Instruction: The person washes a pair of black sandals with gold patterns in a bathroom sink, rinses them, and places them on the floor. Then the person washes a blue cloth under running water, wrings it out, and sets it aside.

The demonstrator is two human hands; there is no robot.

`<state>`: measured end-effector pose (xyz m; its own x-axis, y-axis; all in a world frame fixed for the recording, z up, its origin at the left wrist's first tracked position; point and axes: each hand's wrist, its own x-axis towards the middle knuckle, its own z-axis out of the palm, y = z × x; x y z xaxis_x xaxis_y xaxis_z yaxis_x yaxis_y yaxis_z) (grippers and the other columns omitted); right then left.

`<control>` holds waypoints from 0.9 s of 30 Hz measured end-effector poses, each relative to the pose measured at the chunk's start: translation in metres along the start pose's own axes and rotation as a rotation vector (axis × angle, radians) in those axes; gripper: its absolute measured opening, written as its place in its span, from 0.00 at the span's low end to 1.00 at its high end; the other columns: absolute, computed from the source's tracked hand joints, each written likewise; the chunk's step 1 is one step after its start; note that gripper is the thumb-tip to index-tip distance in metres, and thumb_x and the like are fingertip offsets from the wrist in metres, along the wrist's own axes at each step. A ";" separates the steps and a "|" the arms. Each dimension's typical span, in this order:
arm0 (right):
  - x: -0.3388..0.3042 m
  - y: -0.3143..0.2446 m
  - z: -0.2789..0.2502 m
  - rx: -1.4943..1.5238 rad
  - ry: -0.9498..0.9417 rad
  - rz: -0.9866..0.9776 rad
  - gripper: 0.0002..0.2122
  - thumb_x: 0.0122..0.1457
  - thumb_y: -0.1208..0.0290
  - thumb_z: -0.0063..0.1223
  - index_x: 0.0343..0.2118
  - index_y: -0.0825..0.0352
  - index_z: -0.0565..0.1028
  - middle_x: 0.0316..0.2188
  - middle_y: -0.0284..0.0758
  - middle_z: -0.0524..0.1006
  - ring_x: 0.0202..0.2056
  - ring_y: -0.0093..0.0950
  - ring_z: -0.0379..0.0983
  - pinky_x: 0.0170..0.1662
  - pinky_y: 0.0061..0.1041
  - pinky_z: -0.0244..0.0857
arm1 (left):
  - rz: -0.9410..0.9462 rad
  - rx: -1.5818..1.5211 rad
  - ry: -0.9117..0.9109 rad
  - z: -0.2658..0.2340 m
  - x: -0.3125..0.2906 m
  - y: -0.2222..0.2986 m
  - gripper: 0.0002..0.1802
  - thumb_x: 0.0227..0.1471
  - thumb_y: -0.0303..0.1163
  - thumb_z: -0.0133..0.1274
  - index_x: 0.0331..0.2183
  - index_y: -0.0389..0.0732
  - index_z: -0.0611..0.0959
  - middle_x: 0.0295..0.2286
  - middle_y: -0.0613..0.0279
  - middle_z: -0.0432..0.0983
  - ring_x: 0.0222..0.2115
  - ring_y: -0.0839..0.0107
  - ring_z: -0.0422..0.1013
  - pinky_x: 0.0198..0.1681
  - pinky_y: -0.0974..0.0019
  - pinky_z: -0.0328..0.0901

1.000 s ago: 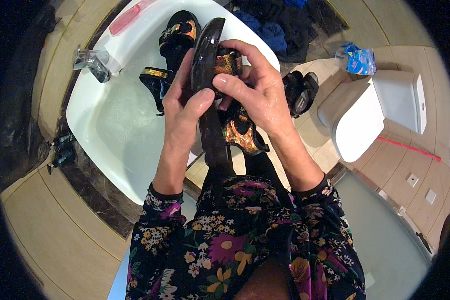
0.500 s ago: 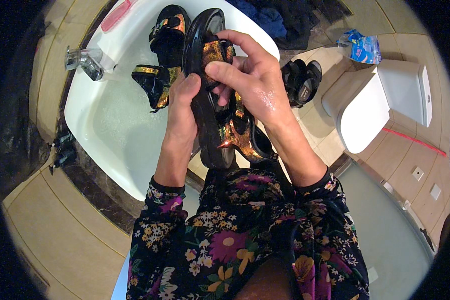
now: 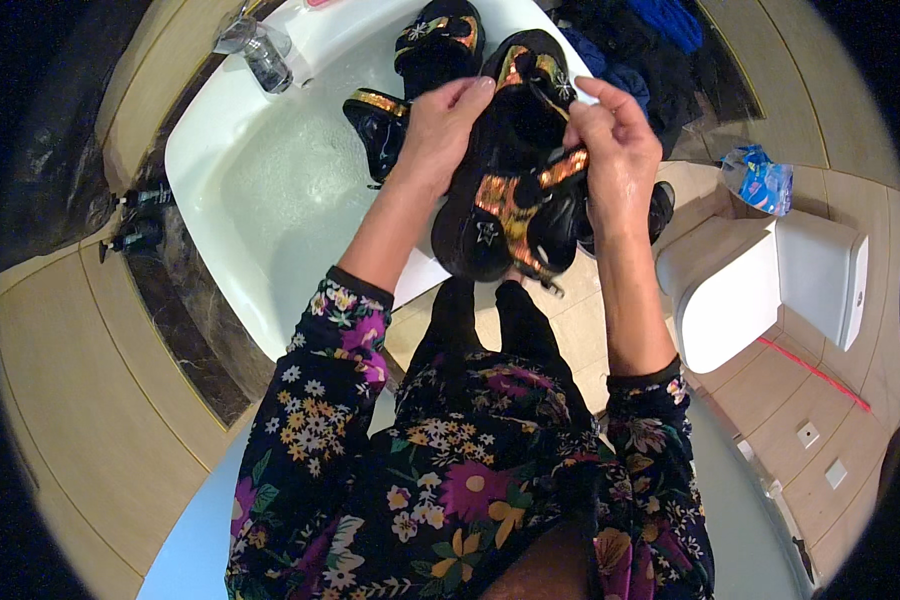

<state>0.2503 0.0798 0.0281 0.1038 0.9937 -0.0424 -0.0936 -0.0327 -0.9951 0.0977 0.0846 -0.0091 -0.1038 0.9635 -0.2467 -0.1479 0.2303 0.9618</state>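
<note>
A black sandal (image 3: pixel 507 200) with orange-gold sequined straps hangs over the tub's near right rim, its upper facing me. My left hand (image 3: pixel 442 130) grips its left edge by the sole, with the fingertips hidden beneath. My right hand (image 3: pixel 615 140) is closed on the right side of the front strap, thumb and fingers pinching near the silvery star ornament. An open ankle strap dangles at the heel end. The matching sandal (image 3: pixel 438 42) lies in the white tub (image 3: pixel 195 170), left of and beyond the held one.
A chrome faucet (image 3: pixel 260 55) sits on the tub's left rim over cloudy water. Dark cloths (image 3: pixel 630 50) lie beyond the tub. To the right stand a white toilet (image 3: pixel 725 300) and a blue plastic packet (image 3: pixel 760 180). Another black shoe (image 3: pixel 661 210) is on the floor, partly hidden.
The held sandal has turned from its side to show its upper. My right hand has shifted to the strap's right side, and my left hand holds the opposite edge. The whole view has shifted.
</note>
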 end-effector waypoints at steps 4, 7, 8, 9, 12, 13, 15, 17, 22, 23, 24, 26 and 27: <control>0.018 0.007 0.001 -0.013 0.029 -0.072 0.08 0.49 0.77 0.49 0.33 0.71 0.72 0.16 0.27 0.69 0.19 0.14 0.63 0.24 0.12 0.55 | 0.284 0.286 0.212 -0.025 0.008 0.008 0.20 0.43 0.34 0.53 0.38 0.32 0.74 0.32 0.55 0.74 0.32 0.73 0.69 0.37 0.73 0.62; 0.020 0.015 -0.006 -0.066 0.002 -0.113 0.10 0.50 0.76 0.49 0.36 0.70 0.71 0.21 0.30 0.71 0.24 0.16 0.66 0.28 0.14 0.58 | 0.306 0.527 0.523 -0.070 -0.003 -0.007 0.25 0.41 0.34 0.55 0.41 0.32 0.72 0.39 0.52 0.70 0.39 0.69 0.67 0.42 0.71 0.60; 0.013 0.012 -0.005 -0.085 -0.027 -0.149 0.11 0.50 0.76 0.49 0.38 0.70 0.70 0.24 0.31 0.72 0.26 0.17 0.66 0.30 0.15 0.59 | 0.208 0.475 0.556 -0.082 -0.009 -0.019 0.26 0.40 0.34 0.55 0.42 0.31 0.71 0.40 0.51 0.69 0.39 0.68 0.66 0.42 0.70 0.60; 0.005 0.009 -0.004 -0.099 -0.059 -0.188 0.12 0.50 0.76 0.49 0.39 0.70 0.69 0.27 0.32 0.73 0.28 0.18 0.67 0.32 0.16 0.60 | 0.115 0.424 0.592 -0.093 -0.015 -0.029 0.28 0.39 0.34 0.56 0.42 0.30 0.70 0.40 0.51 0.69 0.40 0.68 0.66 0.43 0.70 0.60; -0.012 0.015 -0.025 -0.184 -0.244 -0.184 0.26 0.46 0.70 0.55 0.50 0.68 0.61 0.45 0.40 0.67 0.45 0.27 0.63 0.48 0.25 0.56 | -0.145 0.237 0.460 -0.099 -0.019 -0.037 0.31 0.38 0.36 0.58 0.43 0.29 0.69 0.38 0.51 0.70 0.40 0.66 0.66 0.44 0.67 0.59; -0.016 0.017 -0.026 -0.268 -0.315 -0.245 0.30 0.44 0.67 0.57 0.51 0.68 0.59 0.48 0.41 0.65 0.49 0.30 0.61 0.51 0.27 0.53 | -0.210 0.124 0.352 -0.089 -0.021 -0.030 0.29 0.39 0.36 0.57 0.42 0.30 0.69 0.37 0.53 0.70 0.39 0.67 0.67 0.43 0.67 0.61; -0.022 0.021 -0.020 -0.526 -0.462 -0.297 0.36 0.39 0.57 0.59 0.52 0.68 0.58 0.52 0.45 0.59 0.54 0.37 0.54 0.55 0.31 0.47 | -0.372 -0.082 0.226 -0.086 -0.016 -0.032 0.27 0.39 0.37 0.57 0.41 0.31 0.70 0.36 0.54 0.71 0.37 0.68 0.68 0.41 0.67 0.62; -0.020 0.023 -0.012 -0.712 -0.525 -0.438 0.35 0.39 0.58 0.59 0.51 0.69 0.60 0.51 0.48 0.58 0.53 0.42 0.53 0.55 0.33 0.47 | -0.471 -0.237 0.123 -0.086 -0.008 -0.033 0.25 0.40 0.37 0.57 0.39 0.32 0.71 0.35 0.56 0.71 0.36 0.69 0.69 0.39 0.67 0.63; -0.016 0.027 0.002 -1.027 -0.600 -0.407 0.32 0.41 0.51 0.54 0.48 0.68 0.64 0.51 0.48 0.58 0.56 0.41 0.48 0.52 0.39 0.49 | -0.461 -0.275 0.021 -0.085 -0.008 -0.050 0.21 0.44 0.38 0.54 0.37 0.35 0.72 0.34 0.58 0.72 0.34 0.71 0.69 0.38 0.68 0.64; -0.015 0.029 0.002 -1.034 -0.609 -0.402 0.32 0.41 0.51 0.53 0.48 0.68 0.64 0.51 0.47 0.58 0.56 0.41 0.48 0.52 0.40 0.50 | -0.447 -0.256 0.030 -0.082 -0.009 -0.047 0.21 0.44 0.39 0.54 0.37 0.35 0.72 0.33 0.59 0.72 0.34 0.71 0.69 0.38 0.68 0.64; -0.013 0.033 0.001 -1.041 -0.619 -0.397 0.32 0.42 0.50 0.53 0.48 0.68 0.64 0.51 0.47 0.58 0.56 0.41 0.48 0.51 0.40 0.50 | -0.490 -0.155 0.064 -0.083 -0.009 -0.045 0.20 0.45 0.38 0.52 0.38 0.35 0.72 0.34 0.59 0.72 0.33 0.71 0.69 0.38 0.69 0.64; -0.011 0.039 0.002 -1.061 -0.626 -0.405 0.33 0.42 0.50 0.53 0.48 0.67 0.64 0.52 0.45 0.59 0.56 0.40 0.48 0.50 0.42 0.52 | -0.433 -0.191 0.041 -0.081 -0.011 -0.044 0.20 0.46 0.39 0.52 0.38 0.35 0.72 0.34 0.59 0.72 0.34 0.71 0.69 0.39 0.69 0.64; -0.011 0.040 0.004 -1.084 -0.616 -0.403 0.33 0.42 0.50 0.53 0.48 0.67 0.64 0.52 0.45 0.59 0.56 0.39 0.48 0.49 0.43 0.52 | -0.405 -0.209 0.030 -0.081 -0.012 -0.043 0.20 0.46 0.39 0.51 0.39 0.35 0.72 0.35 0.59 0.72 0.34 0.71 0.69 0.39 0.68 0.64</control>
<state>0.2412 0.0683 -0.0111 -0.5564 0.8302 0.0338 0.7067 0.4943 -0.5062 0.0255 0.0520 -0.0572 -0.0251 0.7963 -0.6044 -0.3777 0.5522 0.7433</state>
